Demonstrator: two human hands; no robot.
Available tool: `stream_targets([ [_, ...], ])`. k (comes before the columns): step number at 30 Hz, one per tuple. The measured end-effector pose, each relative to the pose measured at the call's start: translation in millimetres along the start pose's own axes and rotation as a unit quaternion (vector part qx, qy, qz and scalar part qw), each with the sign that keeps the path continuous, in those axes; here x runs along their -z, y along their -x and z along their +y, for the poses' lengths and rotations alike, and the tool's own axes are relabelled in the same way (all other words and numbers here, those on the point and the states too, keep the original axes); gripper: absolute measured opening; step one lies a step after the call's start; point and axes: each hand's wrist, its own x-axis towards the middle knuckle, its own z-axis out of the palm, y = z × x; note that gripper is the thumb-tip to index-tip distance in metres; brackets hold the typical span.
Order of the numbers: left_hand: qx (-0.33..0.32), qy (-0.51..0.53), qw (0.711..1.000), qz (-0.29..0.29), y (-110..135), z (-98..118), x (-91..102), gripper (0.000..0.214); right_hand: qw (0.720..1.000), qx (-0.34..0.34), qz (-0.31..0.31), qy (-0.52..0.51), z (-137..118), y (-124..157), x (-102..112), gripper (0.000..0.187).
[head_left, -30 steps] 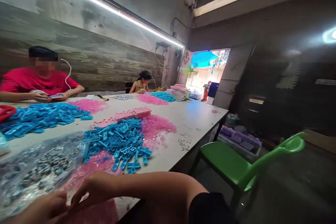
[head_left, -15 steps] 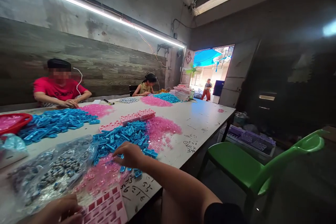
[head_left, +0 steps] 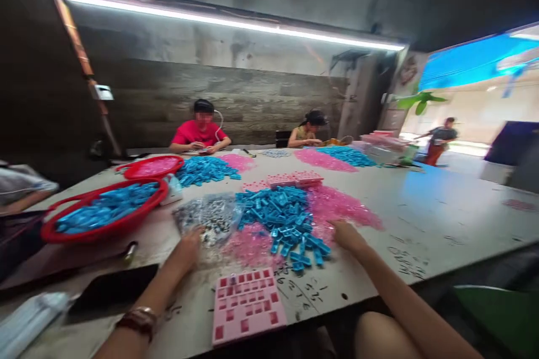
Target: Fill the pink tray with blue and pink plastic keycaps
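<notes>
My left hand (head_left: 189, 248) is at the near edge of a clear plastic bag (head_left: 210, 213) of small silver and dark parts. Its fingers are smeared by motion. At the near edge of a pile of pink clear beads (head_left: 343, 207) is my right hand (head_left: 347, 235), its fingertips blurred against the pile. Between the hands lie a heap of blue plastic pieces (head_left: 273, 207) and a smaller pink bead pile (head_left: 248, 245). Closest to me, a pink slotted tray (head_left: 259, 326) lies flat, with a small part in one upper slot.
Red baskets hold blue pieces (head_left: 105, 207) and pink pieces (head_left: 158, 166) on the left. A dark flat object (head_left: 113, 289) lies near my left forearm. Pink trays (head_left: 295, 178) sit behind the blue heap. Two people sit across the table; a green chair (head_left: 497, 314) stands at right.
My view has swung left. My left hand has left the pink tray for the bag. My right hand has gone from the small pink pile to the larger one on the right.
</notes>
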Motion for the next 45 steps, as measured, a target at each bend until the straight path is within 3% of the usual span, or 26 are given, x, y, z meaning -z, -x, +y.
stream_targets([
  [5,-0.002,-0.012,0.998,-0.069,5.1,1.5,-6.8,0.047,0.999,0.04,-0.019,0.012,11.0,-15.2,-14.8,0.055],
  [9,-0.012,-0.007,0.997,-0.079,8.1,6.0,-2.7,0.036,0.999,0.041,-0.007,0.02,13.2,-18.8,-19.3,0.054],
  [18,0.008,0.0,0.999,-0.051,5.6,4.3,-4.2,0.032,0.999,0.042,0.025,0.022,9.6,-18.9,-18.9,0.046],
  [26,-0.032,0.042,0.999,-0.011,9.7,12.3,14.0,0.034,0.998,0.03,0.045,0.015,7.5,-24.3,-21.8,0.042],
  [32,-0.083,0.139,0.987,-0.013,20.9,41.3,21.1,0.037,0.996,0.061,0.061,0.006,5.7,-29.3,-25.1,0.04],
  [37,-0.132,0.228,0.962,-0.067,41.8,79.9,24.0,0.044,0.994,0.084,0.071,-0.012,6.8,-30.0,-23.4,0.028],
  [40,-0.18,0.191,0.96,-0.099,52.0,96.0,24.5,0.042,0.992,0.094,0.082,-0.029,16.0,-35.0,-30.5,0.024],
  [45,-0.2,0.146,0.96,-0.129,62.6,106.7,21.2,0.035,0.981,0.104,0.152,-0.059,20.4,-43.0,-38.2,0.014],
])
